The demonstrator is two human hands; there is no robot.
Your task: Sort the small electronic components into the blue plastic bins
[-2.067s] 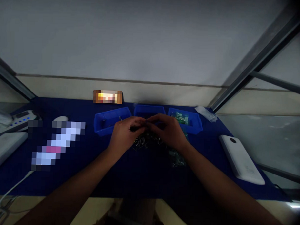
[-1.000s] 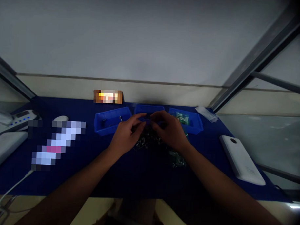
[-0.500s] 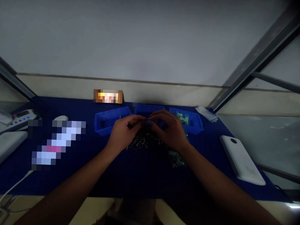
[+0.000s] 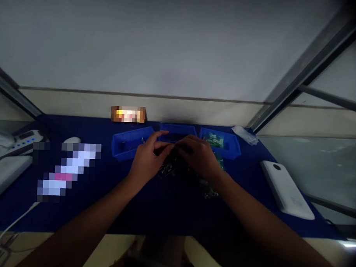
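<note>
My left hand [image 4: 149, 154] and my right hand [image 4: 199, 153] meet fingertip to fingertip over a pile of screws [image 4: 167, 169] on the blue table. Thumb and fingers of the left are pinched, with its index finger raised. The right's fingers are bent together in a pinch too. Whatever sits between the fingertips is too small and dark to name. Behind the hands stand a left blue bin [image 4: 122, 145] with a few small parts in it, a middle blue bin [image 4: 178, 129], and a right blue bin [image 4: 233, 143] holding a green packet [image 4: 214, 140].
Clear plastic bags [image 4: 209, 189] lie by my right forearm. A white box-like device [image 4: 287, 192] is at the right, a clear packet [image 4: 245, 135] at the back right. At the left are a blurred-out bright phone-like object [image 4: 68, 170], a white mouse [image 4: 72, 140] and a power strip [image 4: 26, 142].
My left index finger has lifted away from the pinch. The right hand has shifted slightly left and down, uncovering more of the middle and right bins.
</note>
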